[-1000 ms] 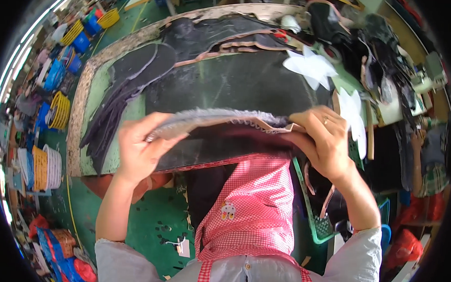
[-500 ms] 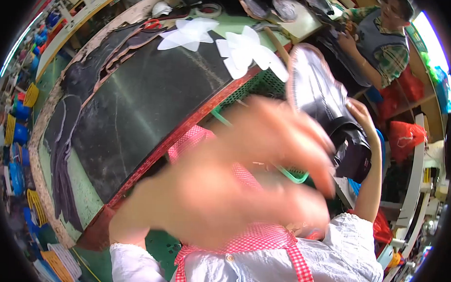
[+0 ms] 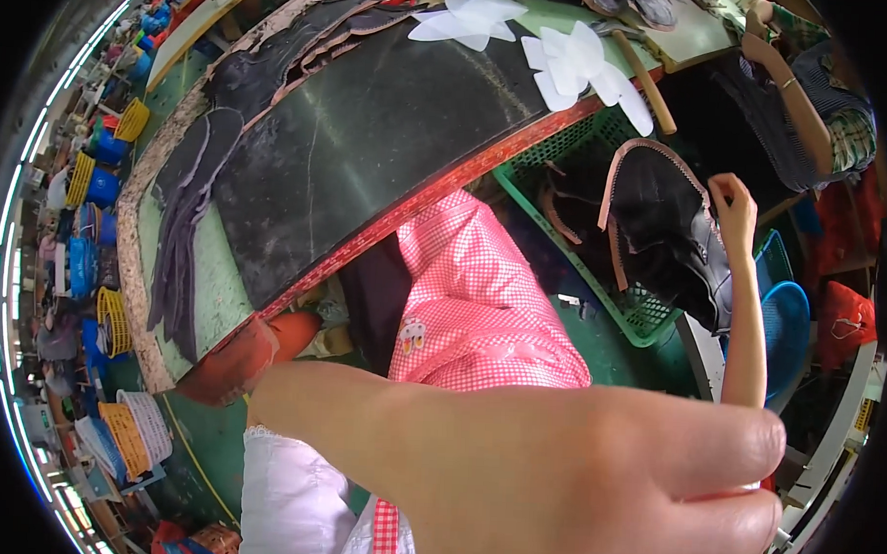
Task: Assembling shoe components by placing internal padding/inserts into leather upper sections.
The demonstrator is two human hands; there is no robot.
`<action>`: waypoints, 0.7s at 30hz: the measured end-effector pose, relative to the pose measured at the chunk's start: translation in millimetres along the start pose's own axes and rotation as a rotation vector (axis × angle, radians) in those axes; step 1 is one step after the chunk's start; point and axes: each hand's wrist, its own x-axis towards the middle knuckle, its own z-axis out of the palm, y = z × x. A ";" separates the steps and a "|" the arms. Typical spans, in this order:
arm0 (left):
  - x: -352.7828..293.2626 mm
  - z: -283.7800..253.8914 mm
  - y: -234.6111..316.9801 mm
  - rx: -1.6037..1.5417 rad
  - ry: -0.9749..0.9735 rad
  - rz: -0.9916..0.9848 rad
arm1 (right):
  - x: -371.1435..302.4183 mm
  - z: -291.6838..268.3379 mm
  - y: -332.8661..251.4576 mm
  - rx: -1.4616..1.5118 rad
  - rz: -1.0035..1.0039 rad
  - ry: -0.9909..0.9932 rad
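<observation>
Checking above the basket, we cannot tell whether the right hand grips the piece, or the left hand anything; we should avoid creasing the trim.

Left hand cut off below

Bright strip lights curve along the rim around ten o'clock, a green floor with a yellow line shows at eight, and a dark-topped, red-edged surface stretches across eleven.
</observation>
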 end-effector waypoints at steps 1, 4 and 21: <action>-4.3 3.8 1.8 -0.053 0.052 -0.067 | 3.1 1.7 -13.9 0.008 -0.041 -0.012; -11.5 11.8 4.2 -0.220 0.219 -0.254 | 14.4 20.1 -43.3 0.075 -0.202 -0.038; -105.4 -68.9 -295.0 0.683 -0.438 -0.615 | 179.8 105.2 -117.0 -0.032 -1.039 -0.508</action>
